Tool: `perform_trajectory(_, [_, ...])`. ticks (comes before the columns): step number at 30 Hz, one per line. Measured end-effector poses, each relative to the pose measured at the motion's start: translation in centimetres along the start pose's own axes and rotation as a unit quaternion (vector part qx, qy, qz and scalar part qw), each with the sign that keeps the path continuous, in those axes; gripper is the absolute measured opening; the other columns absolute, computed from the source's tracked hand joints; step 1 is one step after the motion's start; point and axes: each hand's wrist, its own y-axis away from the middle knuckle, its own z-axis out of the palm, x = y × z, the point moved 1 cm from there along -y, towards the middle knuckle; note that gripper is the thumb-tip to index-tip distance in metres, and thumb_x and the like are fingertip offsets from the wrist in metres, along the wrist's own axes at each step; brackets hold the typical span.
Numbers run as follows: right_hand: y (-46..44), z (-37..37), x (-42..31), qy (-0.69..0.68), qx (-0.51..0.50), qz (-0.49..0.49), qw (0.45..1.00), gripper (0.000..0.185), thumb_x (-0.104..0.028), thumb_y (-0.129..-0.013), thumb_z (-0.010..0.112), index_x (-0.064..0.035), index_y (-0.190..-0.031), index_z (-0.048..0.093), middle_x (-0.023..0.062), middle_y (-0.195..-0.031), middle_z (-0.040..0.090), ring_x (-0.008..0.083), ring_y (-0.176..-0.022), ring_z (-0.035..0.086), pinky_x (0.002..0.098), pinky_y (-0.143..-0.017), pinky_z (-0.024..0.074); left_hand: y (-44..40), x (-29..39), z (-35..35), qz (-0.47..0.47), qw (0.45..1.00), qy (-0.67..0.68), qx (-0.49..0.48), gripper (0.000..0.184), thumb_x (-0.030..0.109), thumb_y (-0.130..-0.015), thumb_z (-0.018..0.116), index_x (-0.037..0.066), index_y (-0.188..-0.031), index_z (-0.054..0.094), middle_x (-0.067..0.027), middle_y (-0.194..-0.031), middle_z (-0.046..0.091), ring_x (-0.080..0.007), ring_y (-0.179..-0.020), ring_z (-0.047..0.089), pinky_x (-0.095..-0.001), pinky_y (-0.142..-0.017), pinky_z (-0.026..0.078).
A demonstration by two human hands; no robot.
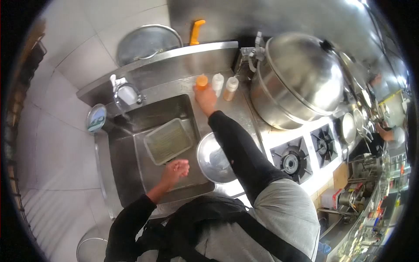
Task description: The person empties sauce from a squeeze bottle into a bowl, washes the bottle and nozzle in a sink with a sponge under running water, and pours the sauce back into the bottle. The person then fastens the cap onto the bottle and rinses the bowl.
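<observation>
My right hand (206, 98) reaches to the back of the steel counter, its fingers closed round the orange-capped bottle (201, 82). Beside it stand a white squeeze bottle (217, 83) and a squeeze bottle with brownish contents (230, 89). Over the front part of the sink (124, 174) hangs my left hand (176, 169), fingers curled, and whatever it may hold is too small to make out. A translucent rectangular tub (168, 142) lies in the sink beyond that hand. Under my right forearm, a round metal bowl (214, 159) is partly covered.
A large lidded steel pot (297, 83) stands right of the bottles, behind two gas burners (289, 163). The faucet (139, 98) is at the sink's back left, near a tin (97, 118). At the far right show another person's hand (385, 133) and kitchenware.
</observation>
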Motion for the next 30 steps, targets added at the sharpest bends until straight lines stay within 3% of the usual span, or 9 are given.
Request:
perform_trajectory(2, [0.7,-0.8,0.4,-0.028,0.016,-0.052,0.998,0.051,-0.042,-0.079,0.075,-0.0073,-0.114,0.06,0.0209,-0.101,0.068,0.0366,-0.099,0.066,0.0453,-0.082,0.0523,-0.1,2.6,-2.0,0.203,0.974,-0.069,0.066,0.027,0.028,-0.093,0.067,0.002,-0.1,0.068,0.0005,-0.08,0.063,-0.0069,-0.072,0.056,-0.0241,-0.066,0.046])
perform_trajectory(5, [2.1,-6.2,-0.8,-0.147,-0.049,-0.155,0.976,0.048,-0.037,-0.078,0.077,-0.0072,-0.114,0.063,0.0182,-0.101,0.069,0.0332,-0.098,0.067,0.0413,-0.08,0.0533,-0.2,10.7,-2.4,0.268,0.924,-0.226,0.148,0.025,0.028,-0.091,0.068,0.004,-0.083,0.066,0.0054,-0.068,0.055,-0.0049,-0.066,0.049,-0.0235,-0.061,0.041])
perform_trajectory(8, [3.6,-13.1,-2.4,-0.164,-0.051,-0.308,0.936,0.042,-0.03,-0.078,0.077,-0.006,-0.11,0.064,0.0116,-0.102,0.069,0.0241,-0.096,0.067,0.0356,-0.08,0.0529,-2.6,18.7,0.8,0.447,0.881,-0.11,0.108,0.025,0.024,-0.088,0.071,0.005,-0.105,0.067,0.0042,-0.079,0.053,-0.006,-0.071,0.05,-0.025,-0.065,0.044])
perform_trajectory(10, [5.8,-18.2,-1.7,-0.278,-0.324,-0.253,0.868,0.04,-0.024,-0.077,0.077,-0.0058,-0.11,0.063,0.0059,-0.103,0.067,0.0159,-0.096,0.062,0.033,-0.083,0.0515,-2.2,23.7,4.5,0.482,0.857,-0.177,0.05,0.048,0.025,-0.084,0.076,0.008,-0.126,0.06,-0.0005,-0.099,0.057,-0.0112,-0.088,0.054,-0.0293,-0.082,0.047])
perform_trajectory(11, [7.9,-20.7,-2.0,-0.271,-0.337,-0.219,0.875,0.04,-0.023,-0.078,0.076,-0.0059,-0.111,0.063,0.0033,-0.106,0.065,0.0125,-0.099,0.059,0.0326,-0.087,0.0498,-2.6,25.0,6.5,0.522,0.826,-0.211,0.027,0.055,0.026,-0.083,0.077,0.007,-0.13,0.057,-0.0022,-0.106,0.058,-0.0132,-0.096,0.056,-0.0306,-0.09,0.046])
perform_trajectory(16, [14.2,-25.7,2.0,-0.335,-0.388,-0.19,0.838,0.051,-0.027,-0.077,0.079,-0.0066,-0.12,0.06,0.0022,-0.107,0.064,0.0148,-0.098,0.06,0.0331,-0.089,0.049,-4.0,23.6,14.0,0.415,0.837,-0.174,-0.313,0.058,0.026,-0.078,0.08,0.004,-0.126,0.055,-0.0108,-0.126,0.058,-0.0212,-0.122,0.053,-0.0366,-0.105,0.041])
perform_trajectory(19, [17.9,-27.0,5.5,-0.356,-0.391,-0.134,0.838,0.055,-0.03,-0.078,0.083,-0.0043,-0.12,0.06,0.0045,-0.105,0.065,0.0159,-0.104,0.06,0.0321,-0.09,0.0494,-3.2,21.2,18.7,0.336,0.865,-0.096,-0.361,0.048,0.025,-0.075,0.078,0.007,-0.111,0.051,-0.0139,-0.121,0.059,-0.026,-0.119,0.055,-0.043,-0.107,0.039])
perform_trajectory(21, [19.0,-27.3,7.0,-0.359,-0.397,-0.119,0.836,0.06,-0.022,-0.071,0.083,-0.0017,-0.121,0.057,0.006,-0.105,0.064,0.0177,-0.102,0.06,0.0321,-0.09,0.0499,-4.0,19.6,20.4,0.312,0.836,-0.136,-0.431,0.056,0.035,-0.072,0.083,0.009,-0.107,0.047,-0.0138,-0.104,0.069,-0.0306,-0.12,0.057,-0.0495,-0.118,0.018])
perform_trajectory(30, [21.6,-29.4,9.2,-0.257,-0.076,-0.238,0.934,0.058,-0.017,-0.06,0.075,-0.0027,-0.115,0.061,0.0125,-0.094,0.067,0.0257,-0.092,0.066,0.0362,-0.081,0.0531,-4.4,16.0,25.2,0.44,0.821,-0.129,-0.34,0.027,0.022,-0.078,0.069,0.006,-0.096,0.055,-0.0179,-0.105,0.068,-0.0358,-0.124,0.054,-0.0507,-0.12,0.01])
